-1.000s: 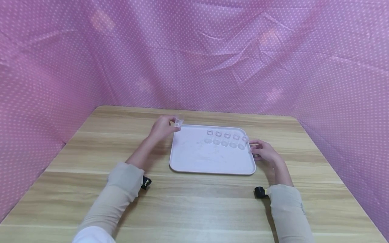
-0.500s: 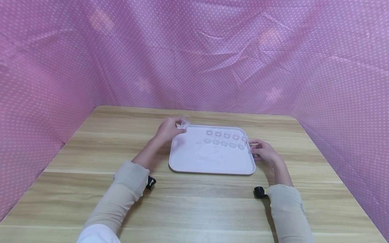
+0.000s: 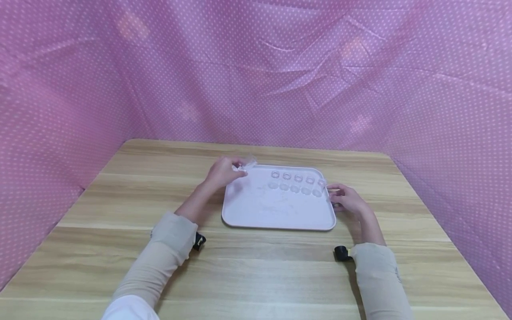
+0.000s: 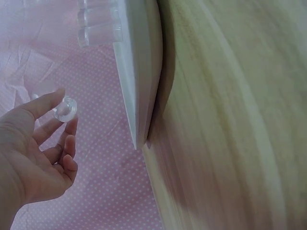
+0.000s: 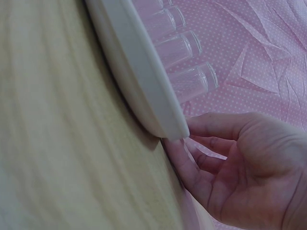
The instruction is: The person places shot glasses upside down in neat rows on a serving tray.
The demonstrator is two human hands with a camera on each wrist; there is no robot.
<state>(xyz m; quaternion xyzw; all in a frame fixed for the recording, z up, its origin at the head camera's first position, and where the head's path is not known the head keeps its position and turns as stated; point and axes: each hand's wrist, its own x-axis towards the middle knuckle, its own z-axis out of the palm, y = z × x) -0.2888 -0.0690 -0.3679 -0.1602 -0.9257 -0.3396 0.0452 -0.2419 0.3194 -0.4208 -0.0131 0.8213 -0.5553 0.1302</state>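
Note:
My left hand (image 3: pixel 225 172) pinches a small clear glass (image 3: pixel 250 162) between thumb and fingers, above the far left corner of the white tray (image 3: pixel 256 213). The glass tilts over to the right. In the left wrist view its round end (image 4: pixel 65 109) faces the camera. On the far right part of the tray stand several similar clear glasses (image 3: pixel 298 178) in one row, upright and evenly spaced. At the tray's right rim, my right hand (image 3: pixel 346 198) grips the edge. The right wrist view has digits (image 5: pixel 211 124) on both sides of the rim.
The tray lies on a wood-grain table (image 3: pixel 256 271). A pink dotted curtain (image 3: pixel 280 75) hangs behind and along both sides. Black wrist cameras (image 3: pixel 342 253) are strapped under the sleeves. The rightmost glass (image 5: pixel 192 82) stands close to my right hand.
My left hand has moved right, in over the tray's far left corner. The glass in it has gone from about upright to tilted rightward. My right hand and the row of glasses have stayed.

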